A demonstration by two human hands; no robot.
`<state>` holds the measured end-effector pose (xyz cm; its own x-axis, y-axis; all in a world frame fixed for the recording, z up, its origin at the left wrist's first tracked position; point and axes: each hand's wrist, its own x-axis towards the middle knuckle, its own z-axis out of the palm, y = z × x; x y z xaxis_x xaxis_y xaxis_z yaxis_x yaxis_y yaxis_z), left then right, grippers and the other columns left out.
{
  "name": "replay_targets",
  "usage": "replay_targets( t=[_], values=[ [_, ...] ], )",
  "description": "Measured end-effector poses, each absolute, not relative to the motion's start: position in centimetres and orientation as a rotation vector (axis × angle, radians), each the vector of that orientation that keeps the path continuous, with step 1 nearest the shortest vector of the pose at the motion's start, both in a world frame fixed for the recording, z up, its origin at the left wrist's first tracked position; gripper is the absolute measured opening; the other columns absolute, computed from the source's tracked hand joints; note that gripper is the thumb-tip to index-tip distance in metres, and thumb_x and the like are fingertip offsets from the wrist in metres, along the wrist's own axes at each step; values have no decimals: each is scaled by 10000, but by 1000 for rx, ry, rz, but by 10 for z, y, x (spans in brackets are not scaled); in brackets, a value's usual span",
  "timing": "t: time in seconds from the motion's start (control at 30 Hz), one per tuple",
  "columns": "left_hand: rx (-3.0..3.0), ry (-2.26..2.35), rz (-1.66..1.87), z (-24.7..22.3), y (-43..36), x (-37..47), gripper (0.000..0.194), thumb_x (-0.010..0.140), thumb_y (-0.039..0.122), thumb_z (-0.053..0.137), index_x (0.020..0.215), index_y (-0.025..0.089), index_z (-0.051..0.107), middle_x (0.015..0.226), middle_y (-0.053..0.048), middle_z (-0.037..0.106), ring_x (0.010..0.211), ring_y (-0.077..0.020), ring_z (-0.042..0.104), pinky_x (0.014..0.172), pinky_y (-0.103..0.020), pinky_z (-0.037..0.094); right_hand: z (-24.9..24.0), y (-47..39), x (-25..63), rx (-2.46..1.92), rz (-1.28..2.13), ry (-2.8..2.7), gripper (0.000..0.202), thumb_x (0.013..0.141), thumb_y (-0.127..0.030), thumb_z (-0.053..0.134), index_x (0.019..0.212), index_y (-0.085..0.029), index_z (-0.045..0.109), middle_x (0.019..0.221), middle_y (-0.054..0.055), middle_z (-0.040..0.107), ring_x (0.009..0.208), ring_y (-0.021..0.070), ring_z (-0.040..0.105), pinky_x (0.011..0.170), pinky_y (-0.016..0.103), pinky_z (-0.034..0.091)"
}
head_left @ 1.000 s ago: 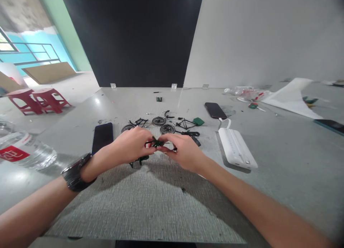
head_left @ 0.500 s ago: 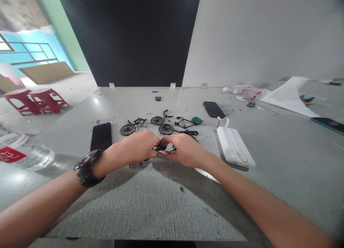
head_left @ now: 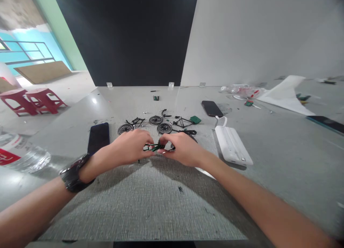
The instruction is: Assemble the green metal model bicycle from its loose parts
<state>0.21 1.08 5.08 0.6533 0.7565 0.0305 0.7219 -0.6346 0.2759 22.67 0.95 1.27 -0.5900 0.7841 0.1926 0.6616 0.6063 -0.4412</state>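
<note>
Between my two hands is a small, thin green toy bicycle part (head_left: 155, 147) with dark tubes, seemingly part of a frame. My left hand (head_left: 131, 146), with a black watch at the wrist, pinches its left end between thumb and fingers. The fingers of my right hand (head_left: 185, 149) close on its other end, where a thin silvery bit shows. Just beyond lie black spoked wheels (head_left: 164, 128), a black bicycle frame (head_left: 183, 122) and a green box-like piece (head_left: 195, 119). Fingers cover much of the held part.
A dark phone (head_left: 99, 137) lies left, beside a water bottle (head_left: 23, 153). To the right are a white power bank (head_left: 233, 144) and another phone (head_left: 211, 108). Plastic wrapping (head_left: 244, 91) is at the back right. Red stools (head_left: 45, 100) stand off the table's left side.
My left hand has shifted slightly left and its fingers have spread a little, so more of the green part shows. My right hand stays nearly where it was.
</note>
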Motion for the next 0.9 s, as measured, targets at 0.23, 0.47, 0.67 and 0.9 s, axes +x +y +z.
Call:
replay_targets(
  t=[0.23,0.47,0.67,0.9],
  values=[
    [2599,1321,234,45,7,-3,267,933,390,588,993,222,787,1014,-87,772,861,-229,697,683,-312,457,8,7,221,-1091,468,-2402,191,944,-366,662,1061,-216,667,1012,35,743,839,172,653,739,297,441],
    [2675,1297,308,43,-2,-10,255,957,365,564,944,209,766,912,-75,763,827,-232,687,656,-315,429,3,3,217,-989,378,-2334,210,959,-349,638,1120,-216,657,1058,52,740,926,191,669,794,310,478],
    [2573,1189,629,39,0,-21,220,948,358,606,934,204,762,895,-55,757,795,-197,673,676,-304,452,10,-3,216,-1005,368,-2224,343,995,-445,570,1251,-218,591,1119,75,702,887,174,650,752,286,483],
    [1991,1264,1004,27,12,-23,237,827,432,746,821,197,776,773,-36,743,650,-150,602,577,-272,442,13,-6,216,-1085,354,-2138,309,1024,-437,496,1240,-222,548,1072,70,685,706,137,592,659,285,457]
  ],
)
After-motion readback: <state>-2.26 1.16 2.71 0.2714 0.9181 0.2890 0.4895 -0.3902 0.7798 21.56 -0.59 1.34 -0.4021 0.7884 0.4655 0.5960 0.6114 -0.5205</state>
